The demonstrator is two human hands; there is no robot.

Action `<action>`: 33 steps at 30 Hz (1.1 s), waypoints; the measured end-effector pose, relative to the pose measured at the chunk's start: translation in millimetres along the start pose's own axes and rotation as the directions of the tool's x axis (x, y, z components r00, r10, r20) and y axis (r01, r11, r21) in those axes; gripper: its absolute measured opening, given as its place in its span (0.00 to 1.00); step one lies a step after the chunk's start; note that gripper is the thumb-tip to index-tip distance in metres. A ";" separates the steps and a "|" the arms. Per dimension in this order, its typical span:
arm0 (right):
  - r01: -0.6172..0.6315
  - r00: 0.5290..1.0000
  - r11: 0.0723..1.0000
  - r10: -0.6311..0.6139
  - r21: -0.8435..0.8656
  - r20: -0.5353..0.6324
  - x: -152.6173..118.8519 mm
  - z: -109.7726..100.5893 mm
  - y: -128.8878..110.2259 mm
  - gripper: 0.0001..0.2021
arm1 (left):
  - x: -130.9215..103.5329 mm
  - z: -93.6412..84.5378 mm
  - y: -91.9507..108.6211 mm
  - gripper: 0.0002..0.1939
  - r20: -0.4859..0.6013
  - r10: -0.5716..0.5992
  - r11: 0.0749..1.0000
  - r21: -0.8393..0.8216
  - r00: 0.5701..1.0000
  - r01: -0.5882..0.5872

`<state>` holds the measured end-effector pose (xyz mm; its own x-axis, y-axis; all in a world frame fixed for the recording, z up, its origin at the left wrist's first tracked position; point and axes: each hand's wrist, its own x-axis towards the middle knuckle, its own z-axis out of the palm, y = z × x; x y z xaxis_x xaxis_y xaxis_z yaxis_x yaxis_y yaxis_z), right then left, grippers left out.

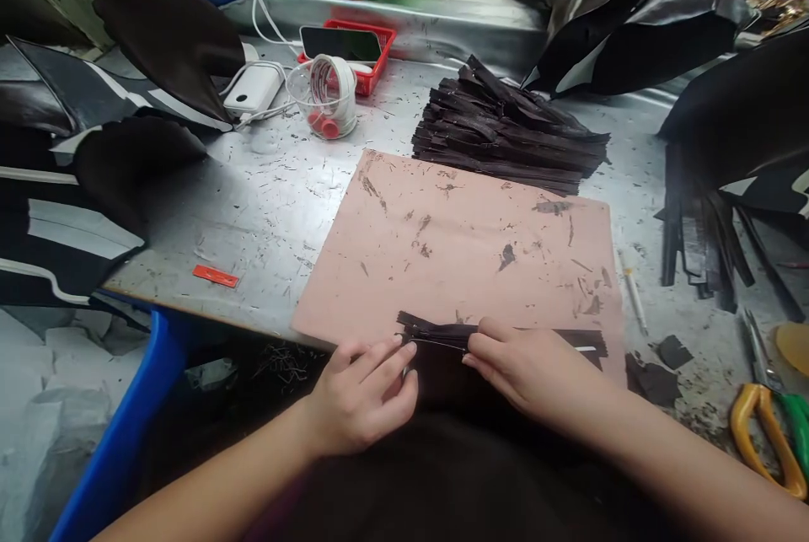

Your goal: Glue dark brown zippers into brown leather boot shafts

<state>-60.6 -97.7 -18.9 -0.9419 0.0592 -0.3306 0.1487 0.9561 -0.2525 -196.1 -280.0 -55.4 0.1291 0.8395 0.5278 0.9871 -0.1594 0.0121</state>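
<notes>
A dark brown zipper (442, 333) lies along the front edge of a pink board (404, 238), its left end slightly raised. My right hand (531, 365) pinches the zipper near its middle between thumb and fingers. At the left end, my left hand (370, 397) has its fingers curled and the fingertips closed at the zipper's near edge. A thin pale line runs between the two hands along that edge. More dark strip (578, 341) stretches out to the right beyond my right hand. Below the hands, dark material merges with my dark clothing, so its outline is hidden.
Behind the board lies a pile of dark zippers (506, 129). Scissors (768, 424) and a white pen (635, 302) are to the right. A tape roll (341, 99), red basket (385, 53) and power bank (254, 89) stand at the back. A blue bin (120, 432) is front left.
</notes>
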 end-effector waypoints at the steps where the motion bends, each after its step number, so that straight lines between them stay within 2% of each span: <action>1: 0.006 1.000 1.000 -0.006 0.001 -0.008 0.0 0.0 0.5 0.12 | 0.0 0.4 0.7 0.07 0.001 -0.003 1.000 0.001 1.000 0.003; 8: 0.018 0.999 1.000 -0.018 0.006 -0.046 -1.5 3.5 1.8 0.13 | -0.5 2.1 3.4 0.06 -0.001 -0.030 1.000 0.008 1.000 0.030; 15: -0.013 1.000 0.998 0.015 0.056 -0.027 -2.5 3.0 2.8 0.14 | 2.8 -1.4 2.8 0.04 0.060 -0.020 0.999 0.032 0.998 0.018; 21: -0.120 0.992 0.974 0.126 0.193 -0.019 -1.2 -1.4 3.8 0.15 | 5.3 -7.8 0.5 0.11 0.200 -0.020 1.000 0.026 0.980 0.015; 23: -0.131 0.990 0.968 0.138 0.214 -0.018 0.6 -2.4 3.7 0.15 | 7.1 -7.0 1.2 0.14 0.208 -0.032 0.999 0.017 0.978 0.029; 27: -0.145 0.989 0.967 0.148 0.208 0.002 3.8 -4.0 3.9 0.15 | 10.8 -2.3 5.1 0.27 0.207 -0.049 0.997 0.071 0.977 0.035; 33: -0.148 0.989 0.979 0.143 0.139 0.050 4.2 -7.1 4.7 0.14 | 16.8 -0.1 7.7 0.22 0.236 -0.063 0.996 0.072 0.970 0.047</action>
<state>-66.0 -90.9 -15.0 -0.8949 0.1808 -0.4079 0.3272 0.8876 -0.3243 -186.4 -267.2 -46.4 0.0853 0.9466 0.3108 0.9964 -0.0817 -0.0245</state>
